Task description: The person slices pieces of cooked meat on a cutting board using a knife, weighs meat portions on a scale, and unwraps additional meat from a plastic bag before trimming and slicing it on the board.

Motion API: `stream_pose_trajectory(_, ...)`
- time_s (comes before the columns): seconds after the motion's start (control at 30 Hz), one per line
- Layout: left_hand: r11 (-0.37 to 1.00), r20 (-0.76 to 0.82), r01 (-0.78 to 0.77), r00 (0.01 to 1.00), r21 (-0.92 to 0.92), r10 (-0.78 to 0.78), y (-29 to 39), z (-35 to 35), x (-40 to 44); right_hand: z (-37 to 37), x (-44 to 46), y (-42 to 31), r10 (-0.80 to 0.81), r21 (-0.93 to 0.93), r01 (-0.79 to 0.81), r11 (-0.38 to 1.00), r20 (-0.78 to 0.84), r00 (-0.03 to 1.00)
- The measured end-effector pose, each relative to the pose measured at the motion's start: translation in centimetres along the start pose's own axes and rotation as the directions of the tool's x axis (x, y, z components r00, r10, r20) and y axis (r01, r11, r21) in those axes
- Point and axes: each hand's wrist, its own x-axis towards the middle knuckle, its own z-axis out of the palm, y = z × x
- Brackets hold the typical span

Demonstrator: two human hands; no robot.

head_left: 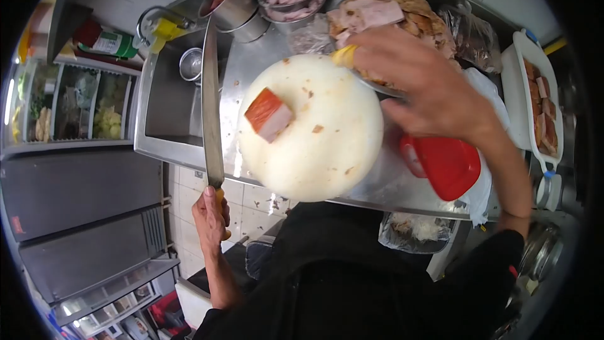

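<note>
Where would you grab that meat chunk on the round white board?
Probably pinch the meat chunk by opposite sides, coming from above right: it is blocky and uncovered, with more board to its right and the knife to its left.

Worktop (393, 179): shiny metal. Round board (314, 167) over its near edge: pale, matt, plastic-looking. Knife (212, 113): smooth metal blade, dull sheen. Red container (450, 167), toward near right corner: glossy plastic. Bag (478, 41), by far right corner: crinkled clear plastic. Meat chunk (267, 113): slick rind.
</note>
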Motion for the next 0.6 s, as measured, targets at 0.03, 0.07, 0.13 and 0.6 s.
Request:
stream_pose_trajectory(0.03, 1.000, 0.007, 0.002, 1.000, -0.006, -0.002, -1.0, -1.5, 0.6, 2.9, 1.8, -1.4, 0.006, 0.060, -0.009, 0.998, 0.039, 0.999)
stream_pose_trajectory(0.07, 1.000, 0.016, 0.004, 1.000, -0.019, -0.003, -2.4, -3.4, 1.4, 5.9, 4.1, -3.0, 0.011, 0.112, -0.020, 0.994, 0.082, 0.997)
stream_pose_trajectory(0.13, 0.999, 0.045, 0.002, 0.999, -0.049, 0.000, -4.3, -5.6, 2.4, 12.1, 7.5, -3.3, 0.021, 0.159, -0.062, 0.985, 0.251, 0.968)
stream_pose_trajectory(0.6, 0.987, 0.240, 0.076, 0.970, -0.138, -0.041, -13.8, -11.8, 4.5, 24.4, 7.6, -5.5, 0.296, 0.015, -0.305, 0.952, 0.194, 0.935)
